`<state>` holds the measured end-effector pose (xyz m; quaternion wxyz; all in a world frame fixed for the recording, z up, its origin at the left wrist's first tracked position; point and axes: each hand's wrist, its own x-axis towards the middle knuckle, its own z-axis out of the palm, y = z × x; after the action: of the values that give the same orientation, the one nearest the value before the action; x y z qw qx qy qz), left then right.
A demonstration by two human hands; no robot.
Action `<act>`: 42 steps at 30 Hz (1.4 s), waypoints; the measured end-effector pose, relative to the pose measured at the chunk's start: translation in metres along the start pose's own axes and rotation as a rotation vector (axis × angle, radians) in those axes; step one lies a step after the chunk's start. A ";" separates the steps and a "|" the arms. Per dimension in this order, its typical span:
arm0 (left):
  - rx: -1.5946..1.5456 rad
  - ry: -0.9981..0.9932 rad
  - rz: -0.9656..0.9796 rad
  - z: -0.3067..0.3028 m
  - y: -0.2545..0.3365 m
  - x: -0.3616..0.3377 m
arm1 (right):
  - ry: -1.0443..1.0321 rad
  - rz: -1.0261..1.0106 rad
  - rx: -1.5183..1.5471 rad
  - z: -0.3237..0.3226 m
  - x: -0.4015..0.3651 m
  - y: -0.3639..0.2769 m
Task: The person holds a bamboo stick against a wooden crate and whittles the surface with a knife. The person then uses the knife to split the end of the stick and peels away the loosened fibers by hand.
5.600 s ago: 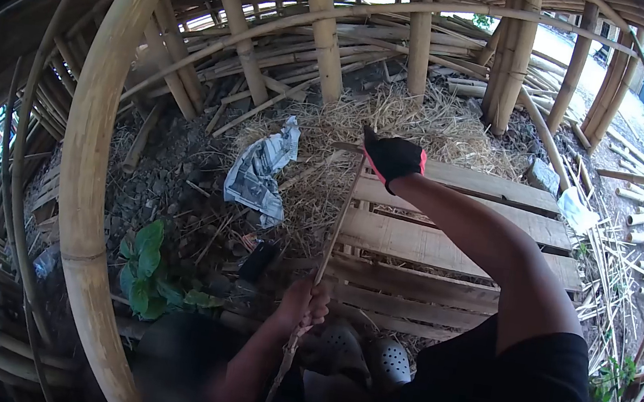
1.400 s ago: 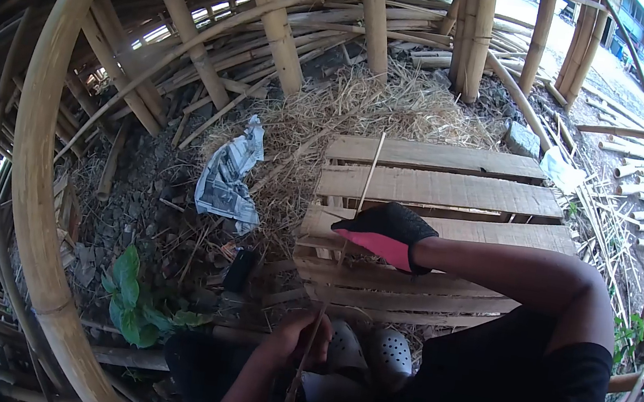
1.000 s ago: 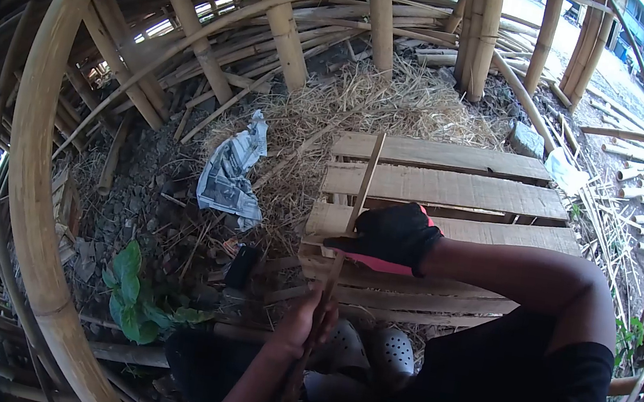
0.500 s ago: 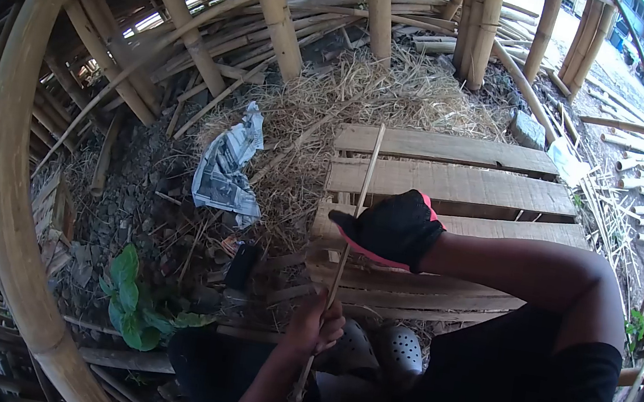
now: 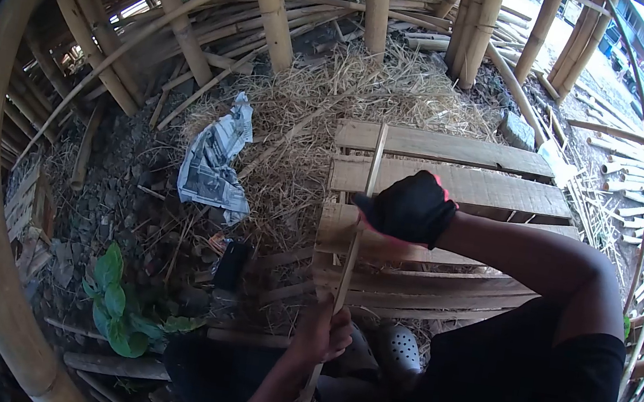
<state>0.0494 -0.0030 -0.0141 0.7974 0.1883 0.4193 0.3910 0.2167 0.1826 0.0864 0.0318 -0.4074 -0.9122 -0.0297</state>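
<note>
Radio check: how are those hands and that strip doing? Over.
Left hand closed around thin strip. Gloved right hand farther up it, exact grip hidden. Wooden slats behind the strip's upper part; no visible obstruction.

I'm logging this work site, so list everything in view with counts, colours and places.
Thin strip: 1, pale tan, in the left hand
Slatted platform: 1, light brown, centre
Newspaper: 1, grey-white, left of platform
Straw: uncounted, yellowish, beyond platform
Leafy plant: 1, green, lower left
Unclear object: 1, black, near newspaper
Rubble: uncounted, grey, left
Block: 1, grey, beyond platform
Bamboo poles: many, tan, around edges
Buildings: several, bluish, upper right
Shoes: 2, pale grey, below platform
Black clothing: uncounted, bottom
Left hand: 1, bare, around strip
Right hand: 1, black-and-pink glove, at strip
</note>
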 end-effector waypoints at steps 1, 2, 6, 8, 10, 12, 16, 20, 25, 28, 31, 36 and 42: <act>-0.028 -0.014 -0.017 0.002 0.002 0.000 | -0.009 0.043 0.021 -0.003 -0.001 -0.003; -0.030 -0.016 -0.012 0.001 0.001 0.000 | -0.007 0.040 0.017 -0.006 -0.009 -0.013; 0.000 0.036 0.029 0.003 -0.003 0.002 | 0.117 -0.104 -0.029 0.006 -0.018 -0.012; 0.017 0.037 0.031 0.003 -0.004 -0.002 | -0.017 0.057 0.082 0.010 0.001 0.015; -0.045 0.077 -0.044 0.005 0.001 0.000 | 0.068 -0.051 0.011 0.010 -0.008 0.014; -0.024 0.062 -0.021 0.007 0.001 -0.004 | 0.054 0.012 0.029 0.002 -0.030 -0.016; -0.031 0.003 -0.002 -0.001 -0.003 0.003 | 0.018 -0.087 -0.041 -0.011 0.002 0.016; 0.027 0.028 0.024 0.001 -0.003 0.004 | 0.255 -0.253 -0.061 0.008 -0.028 -0.011; 0.005 0.032 -0.013 -0.001 -0.005 0.000 | -0.149 0.073 -0.029 -0.011 -0.006 0.007; 0.077 0.087 0.038 0.007 -0.003 -0.003 | -0.098 -0.115 -0.056 -0.005 -0.011 0.012; -0.019 0.029 0.003 0.000 -0.007 0.001 | -0.036 0.054 -0.095 -0.013 0.002 0.022; 0.035 0.060 0.032 -0.001 -0.007 0.001 | 0.010 -0.065 0.035 0.005 -0.011 0.013; -0.005 0.028 0.031 -0.001 -0.011 -0.001 | -0.047 -0.082 -0.103 0.005 -0.013 0.009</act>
<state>0.0534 -0.0109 -0.0210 0.7858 0.1875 0.4264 0.4070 0.2320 0.1790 0.0806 -0.0117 -0.3712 -0.9260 -0.0683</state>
